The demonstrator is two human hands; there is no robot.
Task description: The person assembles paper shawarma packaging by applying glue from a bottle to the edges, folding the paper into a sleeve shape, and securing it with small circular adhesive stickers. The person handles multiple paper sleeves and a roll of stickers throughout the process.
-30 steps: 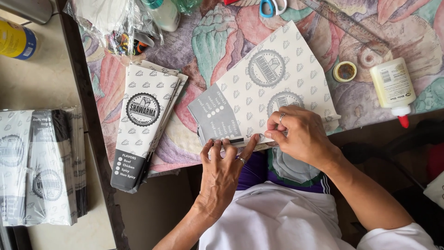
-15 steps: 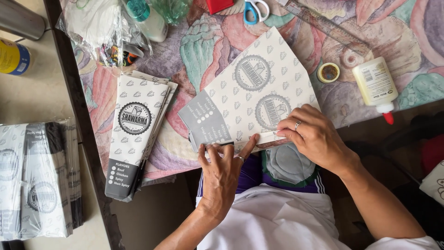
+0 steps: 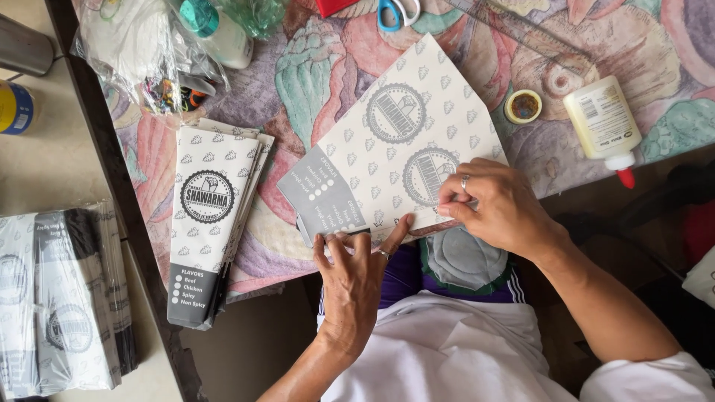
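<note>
Our left hand [image 3: 357,279] lies flat with fingers spread, its fingertips pressing the near edge of a printed paper sheet [image 3: 395,149] at the table's [image 3: 313,82] near edge. Our right hand [image 3: 495,205], a ring on one finger, curls over the sheet's near right corner and pinches a fold there between thumb and fingers. The sheet is white with a small grey pattern, two round stamps and a grey panel at its near left corner; it lies tilted on the patterned tablecloth, its far point aimed at the scissors [image 3: 395,11] by the far edge.

Just right of the sheet sits a small tape roll [image 3: 523,106], and beyond it a glue bottle [image 3: 605,126] lies with its red tip toward the near edge. Left of the sheet, a stack of finished paper sleeves [image 3: 212,216] rests along the table's left edge. At the far left corner is a clear plastic bag [image 3: 141,52]. Off the table to the left lies a wrapped bundle [image 3: 59,298] of more sleeves.
</note>
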